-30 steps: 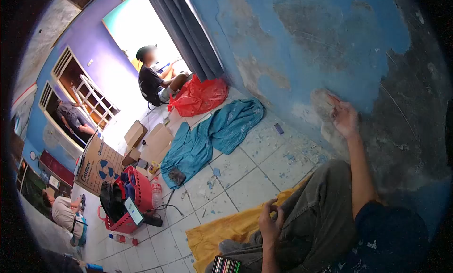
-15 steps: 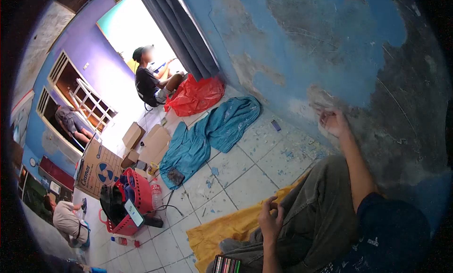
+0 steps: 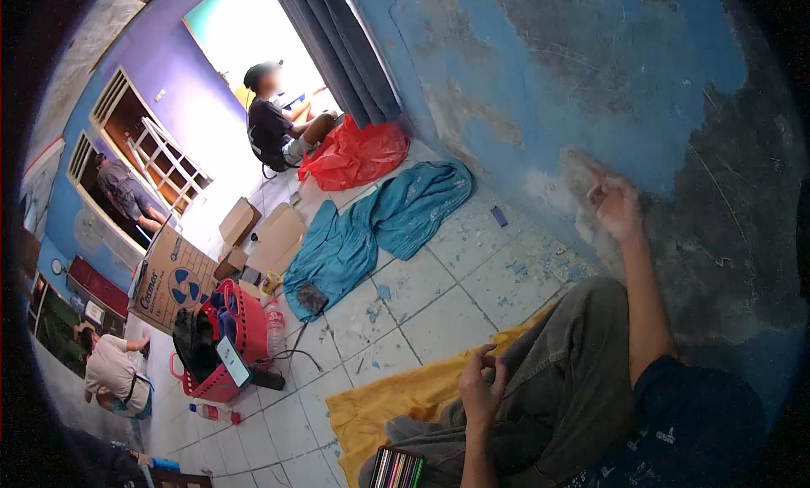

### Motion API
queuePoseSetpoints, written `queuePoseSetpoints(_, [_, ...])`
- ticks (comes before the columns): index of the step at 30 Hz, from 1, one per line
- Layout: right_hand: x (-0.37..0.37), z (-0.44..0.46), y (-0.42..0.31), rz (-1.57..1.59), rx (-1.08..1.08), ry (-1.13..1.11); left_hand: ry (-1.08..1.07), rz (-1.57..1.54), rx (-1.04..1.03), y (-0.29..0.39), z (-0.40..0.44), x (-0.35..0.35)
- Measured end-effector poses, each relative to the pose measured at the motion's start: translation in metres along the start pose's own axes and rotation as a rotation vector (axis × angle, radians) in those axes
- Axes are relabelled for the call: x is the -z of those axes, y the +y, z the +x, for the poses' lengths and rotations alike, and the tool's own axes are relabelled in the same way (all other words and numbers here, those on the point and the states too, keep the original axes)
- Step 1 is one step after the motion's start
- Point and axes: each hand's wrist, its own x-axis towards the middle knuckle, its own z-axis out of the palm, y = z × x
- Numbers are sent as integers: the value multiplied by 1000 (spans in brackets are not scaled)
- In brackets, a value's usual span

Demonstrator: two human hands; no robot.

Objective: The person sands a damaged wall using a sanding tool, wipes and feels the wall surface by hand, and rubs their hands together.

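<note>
My right hand (image 3: 618, 208) is raised at the peeling blue wall (image 3: 582, 108). Its fingers are bent together against a bare, pale patch, and whatever they grip, if anything, is too blurred to name. My left hand (image 3: 481, 391) hangs loosely curled over my grey trousers (image 3: 557, 378), with a gap between thumb and fingers and nothing visible in it. Beneath my legs lies a yellow cloth (image 3: 380, 404). A black case holding a row of coloured sticks (image 3: 396, 469) sits by my leg at the bottom edge.
Paint flakes (image 3: 519, 270) litter the tiles near the wall. A crumpled teal cloth (image 3: 337, 252), red plastic bag (image 3: 354, 155), pink basket (image 3: 253, 328) with a phone (image 3: 234, 360), and cardboard box (image 3: 173, 281) stand farther left. One person (image 3: 270, 129) sits by the doorway; others are farther off.
The whole view has shifted slightly. My right hand's fingers have changed their bend at the wall patch, while my left hand keeps nearly the same pose. A distant person at lower left has shifted posture.
</note>
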Motion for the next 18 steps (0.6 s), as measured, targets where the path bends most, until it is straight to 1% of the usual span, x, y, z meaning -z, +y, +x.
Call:
queuePoseSetpoints(1, [3,4,-1,-6,-9,16,-3,31,-26,2,0,1])
queuePoseSetpoints(3, [21,7,3,-10,-13,38,-14,39,-12,7,0,1])
queuePoseSetpoints(5, [51,17,17,124,-244,209,-13,40,-5,7,0,1])
queuePoseSetpoints(6, [49,16,15,120,-246,204,-11,25,-13,5,-1,1])
queuePoseSetpoints(8, [46,16,10,150,-197,126,2,7,-21,3,1,-1])
queuePoseSetpoints(9, [26,8,4,149,-201,125,-2,-4,-19,2,1,-1])
queuePoseSetpoints(10, [-10,-6,-3,86,-76,57,-10,-13,-16,1,0,0])
queuePoseSetpoints(11, [-28,-13,-6,23,50,-8,-15,-8,-11,2,-1,0])
queuePoseSetpoints(12, [-8,-5,-1,25,48,0,-16,-4,-8,3,0,0])
queuePoseSetpoints(14, [46,17,10,152,-206,-6,-23,0,-9,3,-1,-1])
queuePoseSetpoints(15, [49,16,12,152,-204,-6,-25,4,-12,2,-1,-2])
queuePoseSetpoints(17, [53,18,14,71,-311,214,-12,4,-14,2,-1,-2])
queuePoseSetpoints(18, [40,16,10,66,-315,204,-16,-2,1,3,-1,-1])
